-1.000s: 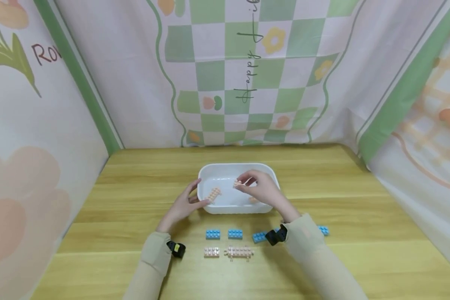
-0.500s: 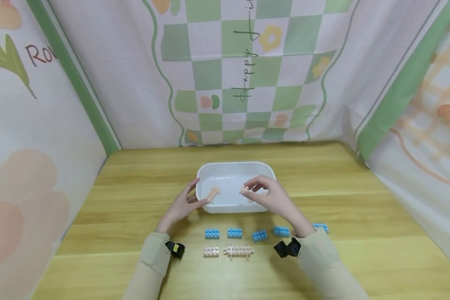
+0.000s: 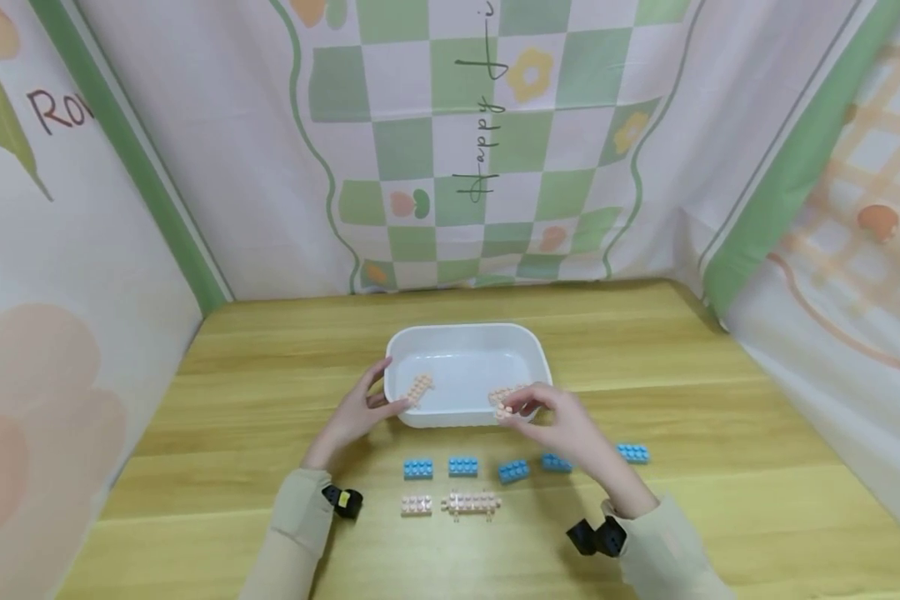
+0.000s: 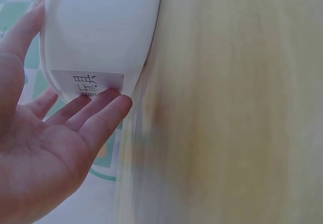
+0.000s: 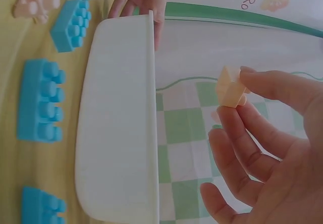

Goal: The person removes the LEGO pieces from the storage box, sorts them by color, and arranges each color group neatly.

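Slippage could drop the peach block [image 5: 229, 88], which the right hand [image 3: 567, 422] pinches by small faces; the left hand [image 3: 354, 416] spreads against the white bin [image 5: 118, 123].

Shows smooth, glossy plastic on the white tray [image 3: 465, 371], smooth plastic on the near blue bricks [image 3: 462, 467] and the held peach brick [image 5: 229, 89], wood grain on the bench [image 3: 270, 367], matt, creased cloth on the far curtain [image 3: 465, 150].

Tub [image 3: 450, 419] on the table [image 3: 270, 375], bricks [image 3: 462, 467] before it, other bricks [image 3: 420, 388] inside, left and right
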The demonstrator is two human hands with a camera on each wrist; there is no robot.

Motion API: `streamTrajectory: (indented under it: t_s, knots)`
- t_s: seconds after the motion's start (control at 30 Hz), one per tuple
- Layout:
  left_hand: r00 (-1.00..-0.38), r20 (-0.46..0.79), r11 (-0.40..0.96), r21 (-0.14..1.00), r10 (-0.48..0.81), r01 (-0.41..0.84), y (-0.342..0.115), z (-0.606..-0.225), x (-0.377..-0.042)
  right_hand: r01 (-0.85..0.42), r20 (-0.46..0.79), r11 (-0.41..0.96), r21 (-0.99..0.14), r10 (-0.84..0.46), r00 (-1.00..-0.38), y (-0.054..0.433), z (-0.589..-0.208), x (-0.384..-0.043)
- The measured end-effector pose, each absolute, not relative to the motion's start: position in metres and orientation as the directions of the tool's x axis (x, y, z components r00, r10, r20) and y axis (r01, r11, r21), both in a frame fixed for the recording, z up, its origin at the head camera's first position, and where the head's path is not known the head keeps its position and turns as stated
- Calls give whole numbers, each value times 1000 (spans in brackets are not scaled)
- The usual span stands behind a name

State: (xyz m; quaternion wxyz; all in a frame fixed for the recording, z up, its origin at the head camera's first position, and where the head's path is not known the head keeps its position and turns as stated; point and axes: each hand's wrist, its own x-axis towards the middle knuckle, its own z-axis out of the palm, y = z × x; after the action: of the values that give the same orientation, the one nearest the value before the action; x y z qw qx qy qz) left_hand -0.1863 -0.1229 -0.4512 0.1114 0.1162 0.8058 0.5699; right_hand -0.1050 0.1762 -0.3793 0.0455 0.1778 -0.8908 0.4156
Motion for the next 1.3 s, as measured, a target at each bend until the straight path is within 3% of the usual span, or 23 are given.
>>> streamTrajectory:
  t_s: [0.37, 0.93, 1.3]
  knots:
    - [-941, -53, 315, 947, 333, 58, -124, -451, -187, -290, 155, 620, -729, -263, -952, 191, -397, -80]
    - [-941, -62, 300, 953, 333, 44, -126, -451, -187, -308, 156, 601, -738, -293, -943, 205, -416, -61]
    - [-944, -65, 307, 951, 325, 40, -124, -449, -185, -226, 29, 622, -750, -310, -950, 204, -428, -62]
